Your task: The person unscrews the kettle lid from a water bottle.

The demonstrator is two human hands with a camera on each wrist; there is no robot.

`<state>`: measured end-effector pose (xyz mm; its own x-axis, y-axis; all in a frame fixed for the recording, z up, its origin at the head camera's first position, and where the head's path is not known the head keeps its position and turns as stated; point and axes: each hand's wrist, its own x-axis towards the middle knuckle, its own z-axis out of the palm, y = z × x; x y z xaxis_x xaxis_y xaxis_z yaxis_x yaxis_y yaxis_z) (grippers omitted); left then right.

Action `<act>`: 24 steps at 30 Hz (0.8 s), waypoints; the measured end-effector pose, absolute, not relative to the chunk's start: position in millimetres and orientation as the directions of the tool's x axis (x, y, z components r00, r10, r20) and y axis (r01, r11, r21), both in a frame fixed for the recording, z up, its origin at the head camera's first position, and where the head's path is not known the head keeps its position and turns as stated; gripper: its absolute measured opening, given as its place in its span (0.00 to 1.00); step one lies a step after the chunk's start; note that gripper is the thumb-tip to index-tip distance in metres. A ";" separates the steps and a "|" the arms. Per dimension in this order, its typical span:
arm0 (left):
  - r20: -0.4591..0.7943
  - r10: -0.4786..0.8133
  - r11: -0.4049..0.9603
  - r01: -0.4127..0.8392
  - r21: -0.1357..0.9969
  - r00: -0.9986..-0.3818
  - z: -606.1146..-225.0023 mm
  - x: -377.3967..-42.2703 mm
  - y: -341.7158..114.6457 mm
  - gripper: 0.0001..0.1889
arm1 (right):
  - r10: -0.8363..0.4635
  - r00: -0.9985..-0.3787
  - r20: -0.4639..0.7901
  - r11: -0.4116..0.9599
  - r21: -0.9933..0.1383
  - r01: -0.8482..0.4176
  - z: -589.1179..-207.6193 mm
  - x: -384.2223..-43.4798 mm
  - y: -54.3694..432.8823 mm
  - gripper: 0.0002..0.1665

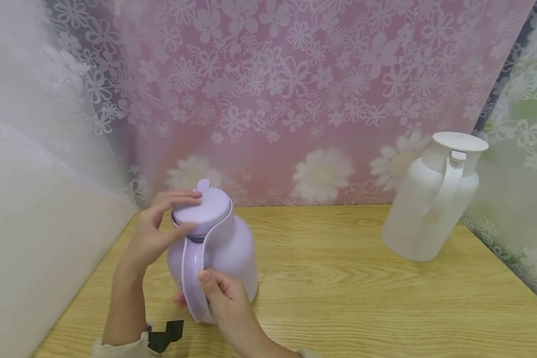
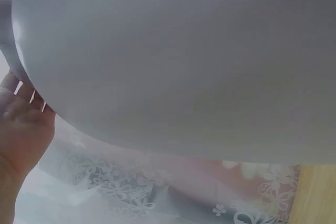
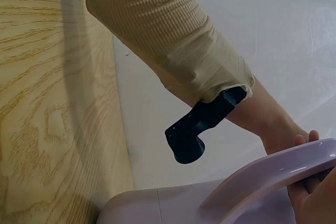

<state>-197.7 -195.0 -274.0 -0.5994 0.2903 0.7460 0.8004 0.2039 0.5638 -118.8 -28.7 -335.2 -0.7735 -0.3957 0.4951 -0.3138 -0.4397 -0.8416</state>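
Observation:
A lavender vacuum jug (image 1: 234, 248) stands on the table at the centre left, its handle toward me. My left hand (image 1: 147, 231) reaches over the round lid (image 1: 210, 201), thumb at the near edge and fingers across the top, gripping it. Lower down, my right hand (image 1: 232, 306) holds the handle (image 1: 192, 283), thumb along its side and fingers wrapped behind. The jug's body (image 2: 178, 66) fills most of the left wrist view. In the right wrist view, the handle (image 3: 278, 169) arches at the lower right, with fingers showing round it.
A white jug (image 1: 429, 209) with a flared top stands at the right rear of the wooden table (image 1: 322, 278). Behind hangs a pink floral curtain (image 1: 268, 99), and a pale wall (image 1: 40, 189) rises on the left. A black wrist mount (image 3: 197, 129) juts from the left sleeve (image 3: 168, 40).

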 end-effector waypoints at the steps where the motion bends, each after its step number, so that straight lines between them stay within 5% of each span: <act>1: 0.745 0.280 0.241 0.796 0.556 -0.605 -273.0 -197.1 -194.1 0.20 | -0.397 -0.774 0.494 -0.440 -0.842 -0.312 -335.1 -118.7 -28.6 0.23; 13: 0.762 0.257 0.401 0.783 0.476 -0.595 -257.9 -187.8 -181.6 0.21 | -0.396 -0.768 0.504 -0.447 -0.836 -0.318 -334.6 -118.2 -28.4 0.23; 19: 0.798 0.310 0.213 0.856 0.471 -0.517 -274.8 -202.1 -191.4 0.12 | -0.389 -0.769 0.507 -0.450 -0.833 -0.322 -335.2 -118.5 -29.0 0.23; 24: 0.833 0.322 0.051 0.887 0.459 -0.450 -281.5 -208.2 -194.2 0.15 | -0.388 -0.769 0.509 -0.447 -0.833 -0.326 -335.2 -118.5 -29.1 0.23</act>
<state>-208.2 -194.2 -281.5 -0.4495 0.3222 0.8331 0.8871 0.0511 0.4588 -118.5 -29.1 -335.2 -0.7689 -0.3875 0.5086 -0.3255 -0.4474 -0.8330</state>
